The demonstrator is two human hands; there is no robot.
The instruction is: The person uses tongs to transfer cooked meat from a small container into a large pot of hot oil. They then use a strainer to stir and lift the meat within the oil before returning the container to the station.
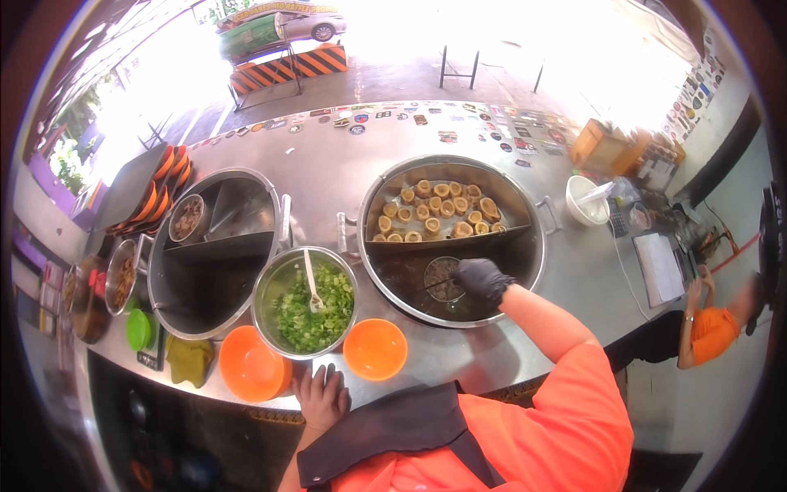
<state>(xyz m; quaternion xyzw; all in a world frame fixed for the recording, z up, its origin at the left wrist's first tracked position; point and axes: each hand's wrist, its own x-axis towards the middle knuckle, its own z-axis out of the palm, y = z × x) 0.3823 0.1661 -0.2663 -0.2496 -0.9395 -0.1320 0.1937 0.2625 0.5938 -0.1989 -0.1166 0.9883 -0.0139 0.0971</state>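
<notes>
My right hand (482, 280), in a black glove, is closed on the handle of a round strainer (442, 278) that holds ground or chopped meat. The strainer is in the dark front part of a large round steel pot (541, 270). Behind the pot's metal divider stand several marrow bones (435, 204). My bare left hand (322, 393) rests on the counter edge with its fingers spread, between an orange bowl (375, 349) and stacked orange bowls (253, 363). Just behind it is a steel bowl of chopped green onions (313, 313) with a white spoon (312, 280) in it.
A second divided pot (212, 326) stands at left, with a small meat container (187, 218) inside. Further left are a steel pan (123, 277), green bowls (140, 329) and a folded cloth (189, 360). At right are a white bowl (587, 200), papers (658, 267) and another person (713, 335).
</notes>
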